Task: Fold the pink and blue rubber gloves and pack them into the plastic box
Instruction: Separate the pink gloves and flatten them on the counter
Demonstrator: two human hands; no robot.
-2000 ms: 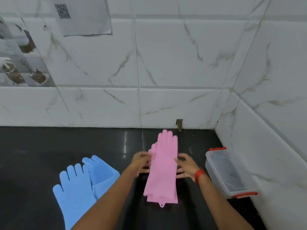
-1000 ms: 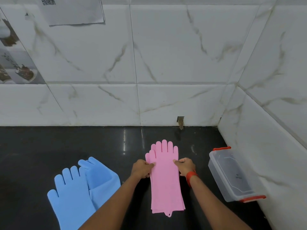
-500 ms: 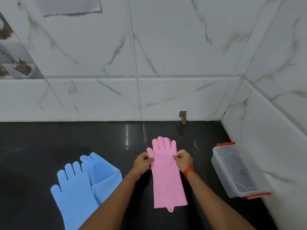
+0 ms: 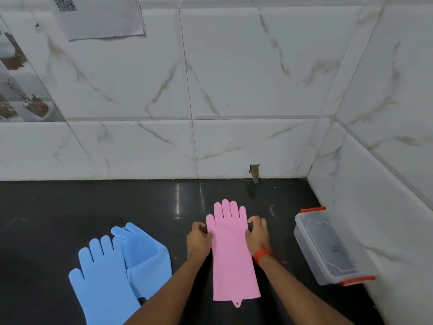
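Head: pink gloves (image 4: 233,261) stacked; two blue gloves (image 4: 121,268); one box (image 4: 328,247).

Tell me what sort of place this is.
Probably a kitchen corner: marble-look wall tiles above a glossy black counter, decorative food-picture tiles at left, and rubber gloves beside a plastic box.

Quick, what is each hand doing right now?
Left hand: closed, pinching the left edge of the flat pink rubber glove.
Right hand: closed, pinching the glove's right edge.
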